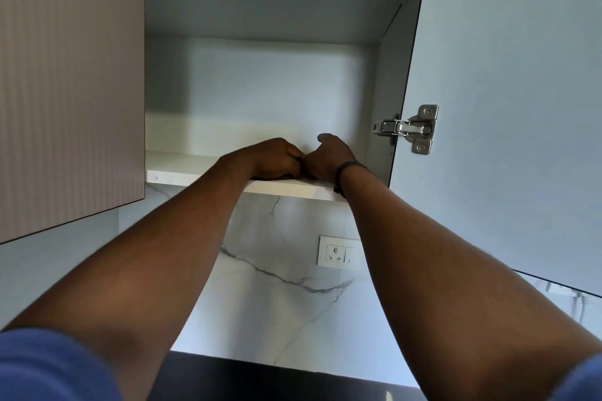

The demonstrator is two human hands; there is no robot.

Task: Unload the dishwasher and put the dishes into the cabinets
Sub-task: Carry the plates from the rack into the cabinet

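Dishes aren't visible; your left hand (277, 158) and right hand (329, 156) meet, fingers curled, on the shelf (182, 169) at frame centre, contents hidden. Probably rigid, breakable: lower gently, fingers under rims.

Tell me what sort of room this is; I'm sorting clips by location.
Most likely a home kitchen. An open white wall cabinet with a steel hinge hangs above a white marble-veined backsplash with a white wall socket, and both hands reach onto its white bottom shelf.
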